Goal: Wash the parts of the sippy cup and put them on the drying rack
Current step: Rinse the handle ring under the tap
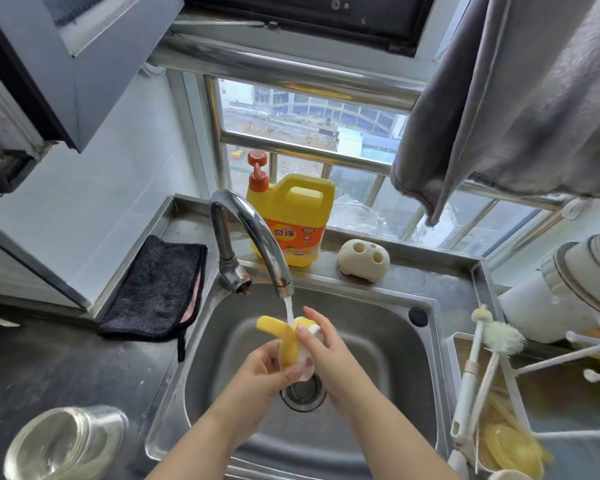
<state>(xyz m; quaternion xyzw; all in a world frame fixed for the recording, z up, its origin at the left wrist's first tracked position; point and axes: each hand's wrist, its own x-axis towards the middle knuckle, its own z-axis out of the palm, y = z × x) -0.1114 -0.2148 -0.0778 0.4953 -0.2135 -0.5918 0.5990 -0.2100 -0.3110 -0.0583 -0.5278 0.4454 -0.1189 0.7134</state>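
Over the steel sink [378, 427] both my hands hold a yellow and white sippy cup lid [288, 344] with curved handles, under the running water from the faucet [257, 230]. My left hand [262, 370] grips it from below and the left. My right hand [321, 344] wraps its right side, fingers over the white part. The clear cup body [66, 445] lies on its side on the counter at the lower left. The white drying rack [548, 362] with pegs stands to the right of the sink; a yellow part [513, 448] sits low in it.
A yellow dish soap bottle [291, 216] with an orange pump and a cream holder [363, 259] stand behind the sink. A black cloth [160, 289] lies left of the faucet. Bottle brushes [489, 337] lean by the rack. A grey towel [499, 98] hangs at the upper right.
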